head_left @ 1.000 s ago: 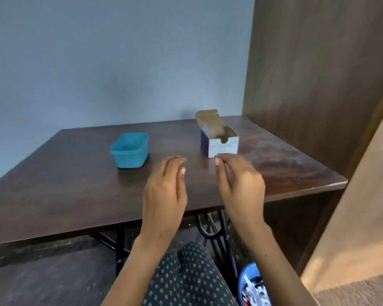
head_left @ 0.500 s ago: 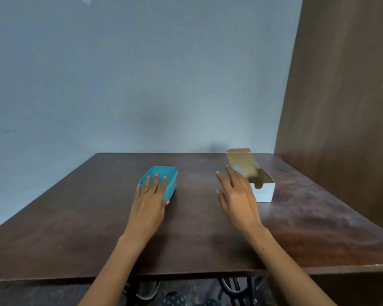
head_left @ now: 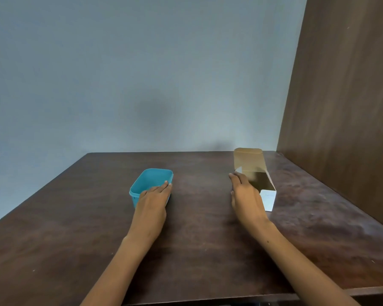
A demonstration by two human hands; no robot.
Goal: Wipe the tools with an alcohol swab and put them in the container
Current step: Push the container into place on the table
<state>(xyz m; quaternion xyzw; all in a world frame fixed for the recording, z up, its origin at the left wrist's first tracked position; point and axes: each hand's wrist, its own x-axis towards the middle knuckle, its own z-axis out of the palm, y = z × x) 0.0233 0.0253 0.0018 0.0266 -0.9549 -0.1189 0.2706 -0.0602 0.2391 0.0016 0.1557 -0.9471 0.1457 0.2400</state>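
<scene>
A small teal plastic container (head_left: 149, 181) stands open on the dark wooden table (head_left: 197, 239), left of centre. My left hand (head_left: 153, 199) lies on its near right rim with fingers straight. An open white cardboard box (head_left: 268, 198) with its brown flap raised stands to the right. My right hand (head_left: 245, 195) rests against the box's left side, fingers extended along it. No tools or swabs are visible; the box's inside looks dark.
A brown wooden panel (head_left: 341, 107) rises along the table's right edge. A pale blue wall (head_left: 131, 74) stands behind the table. The table's near edge runs along the bottom of the view.
Both hands have reached forward from near the table's front edge. The left one now lies on the teal container, the right one against the box. The view has moved closer to the table.
</scene>
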